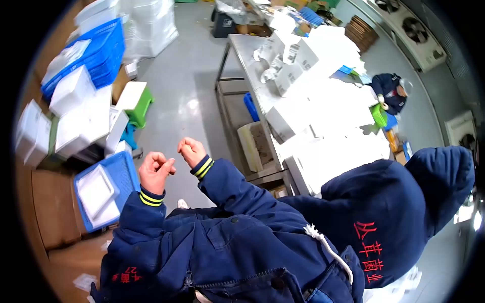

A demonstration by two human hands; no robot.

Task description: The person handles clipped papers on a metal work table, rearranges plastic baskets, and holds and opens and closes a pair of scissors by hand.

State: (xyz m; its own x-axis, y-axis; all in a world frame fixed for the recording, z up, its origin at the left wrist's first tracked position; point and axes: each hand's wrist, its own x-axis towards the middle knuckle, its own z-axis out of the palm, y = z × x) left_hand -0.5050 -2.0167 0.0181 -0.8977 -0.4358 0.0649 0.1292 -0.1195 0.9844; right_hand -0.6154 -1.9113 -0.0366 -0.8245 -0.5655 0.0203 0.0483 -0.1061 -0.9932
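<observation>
My left hand (155, 172) is held in front of my body, its fingers curled in toward the thumb. Close by on the right is my right hand (192, 151), with its fingers folded over as well. A small gap separates the two hands, and I see no object sticking out of either. Both sleeves are dark blue with yellow-striped cuffs. Below and left of my left hand lies a blue plastic basket (129, 169) holding white foam trays (96, 189).
A metal table (247, 58) piled with white boxes (290, 76) stands to the right. A co-worker in a dark blue jacket (376, 212) is close on my right; another person (391, 93) works beyond the table. Blue crates (103, 50) and a green stool (142, 108) stand left.
</observation>
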